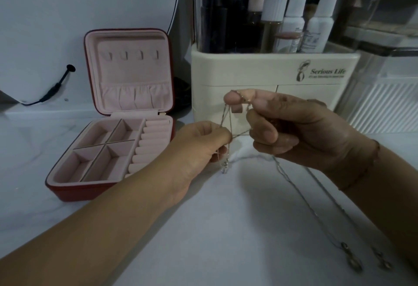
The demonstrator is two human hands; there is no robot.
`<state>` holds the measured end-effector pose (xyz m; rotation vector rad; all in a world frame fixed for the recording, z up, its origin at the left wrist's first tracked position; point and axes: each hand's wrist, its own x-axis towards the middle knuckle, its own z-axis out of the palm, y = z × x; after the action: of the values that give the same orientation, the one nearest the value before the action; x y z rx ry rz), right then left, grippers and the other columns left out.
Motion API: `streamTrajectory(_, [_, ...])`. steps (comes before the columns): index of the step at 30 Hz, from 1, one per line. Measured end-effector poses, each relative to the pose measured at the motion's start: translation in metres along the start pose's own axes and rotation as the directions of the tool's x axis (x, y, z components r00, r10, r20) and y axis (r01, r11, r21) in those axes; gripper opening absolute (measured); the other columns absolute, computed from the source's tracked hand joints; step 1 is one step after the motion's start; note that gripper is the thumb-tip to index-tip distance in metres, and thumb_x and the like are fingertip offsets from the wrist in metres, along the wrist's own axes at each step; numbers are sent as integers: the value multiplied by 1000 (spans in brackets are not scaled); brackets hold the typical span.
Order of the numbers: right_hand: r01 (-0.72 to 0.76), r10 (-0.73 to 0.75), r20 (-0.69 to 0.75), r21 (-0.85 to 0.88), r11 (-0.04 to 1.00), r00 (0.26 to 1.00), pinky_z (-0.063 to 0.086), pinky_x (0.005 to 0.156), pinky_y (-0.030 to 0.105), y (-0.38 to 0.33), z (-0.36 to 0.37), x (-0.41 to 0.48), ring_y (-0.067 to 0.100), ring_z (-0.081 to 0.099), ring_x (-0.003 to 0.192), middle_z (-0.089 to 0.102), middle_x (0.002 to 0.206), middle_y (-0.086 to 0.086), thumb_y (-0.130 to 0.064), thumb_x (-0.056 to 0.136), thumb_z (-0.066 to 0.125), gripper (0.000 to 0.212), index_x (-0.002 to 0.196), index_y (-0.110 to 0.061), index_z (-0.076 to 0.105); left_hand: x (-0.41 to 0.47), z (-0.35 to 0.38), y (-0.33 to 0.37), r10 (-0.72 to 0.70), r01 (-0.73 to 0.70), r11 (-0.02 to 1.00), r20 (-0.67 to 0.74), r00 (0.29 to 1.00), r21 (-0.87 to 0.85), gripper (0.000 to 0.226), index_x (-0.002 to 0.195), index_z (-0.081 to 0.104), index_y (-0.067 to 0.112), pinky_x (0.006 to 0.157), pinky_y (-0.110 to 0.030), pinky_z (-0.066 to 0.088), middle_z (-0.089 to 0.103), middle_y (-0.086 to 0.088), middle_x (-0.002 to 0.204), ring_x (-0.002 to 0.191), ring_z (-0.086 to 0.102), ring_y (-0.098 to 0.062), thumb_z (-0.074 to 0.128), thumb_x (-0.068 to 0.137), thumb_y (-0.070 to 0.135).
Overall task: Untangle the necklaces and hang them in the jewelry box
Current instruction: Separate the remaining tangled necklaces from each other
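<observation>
Thin silver necklace chains point(228, 125) stretch crossed and tangled between my two hands above the white table. My left hand point(203, 143) pinches the chains low, and a small clasp end point(224, 168) dangles beneath it. My right hand point(282, 125) holds the chains higher, looped over its raised fingers. Two long strands point(316, 215) trail from the right hand down across the table to pendants point(352, 261) near the lower right. The red jewelry box point(67, 192) stands open at the left, its pink lid showing a row of hooks point(133, 55) with nothing on them.
A cream cosmetics organizer point(260, 70) with bottles point(294, 23) stands right behind my hands. A round white mirror point(67, 3) with a black cable point(56, 86) is behind the jewelry box. A clear plastic case point(384, 37) sits at the far right.
</observation>
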<state>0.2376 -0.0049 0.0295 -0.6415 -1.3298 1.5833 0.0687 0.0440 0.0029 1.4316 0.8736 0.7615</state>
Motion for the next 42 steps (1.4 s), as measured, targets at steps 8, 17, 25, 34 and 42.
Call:
streamTrajectory(8, [93, -92, -258, -8, 996, 962, 16, 40, 16, -3, 1, 3, 1, 26, 36, 57, 65, -4, -15, 85, 46, 16, 90, -14, 61, 0, 0, 1, -21, 21, 1000, -13, 1000, -23, 16, 72, 65, 16, 74, -31, 43, 59, 0, 67, 73, 53, -15, 65, 62, 28])
streamTrajectory(17, [90, -131, -450, -110, 990, 884, 14, 40, 18, -1, -4, 5, 2, 24, 36, 54, 69, -1, -27, 84, 54, 16, 76, -13, 57, 2, -4, -1, 183, -183, 983, -108, 977, 16, 17, 76, 68, 20, 59, -19, 38, 57, 5, 65, 57, 46, -5, 60, 80, 4])
streamTrajectory(25, [45, -199, -526, -289, 956, 827, 20, 38, 18, 3, -1, 7, 8, 21, 38, 39, 50, 3, -29, 78, 60, 21, 73, -8, 56, -1, -4, 3, 232, -231, 972, 23, 972, -32, 40, 85, 68, 12, 64, -7, 46, 70, 9, 74, 72, 64, 3, 51, 77, -22])
streamTrajectory(34, [-1, -142, -498, -275, 961, 855, 21, 41, 17, 0, 0, 6, 6, 23, 41, 42, 64, 1, -29, 80, 60, 26, 66, -12, 45, 1, -7, 4, 190, -163, 970, 146, 971, -181, 45, 71, 47, 17, 64, -15, 48, 60, 6, 68, 68, 56, -8, 56, 67, -27])
streamTrajectory(42, [15, -69, -507, -110, 994, 859, 19, 40, 18, -4, -1, 5, 4, 25, 37, 56, 71, -1, -30, 78, 59, 19, 73, -13, 52, 1, -8, 3, 167, -121, 971, 217, 962, -207, 38, 75, 53, 18, 71, -23, 44, 60, 7, 69, 65, 54, -7, 72, 56, -9])
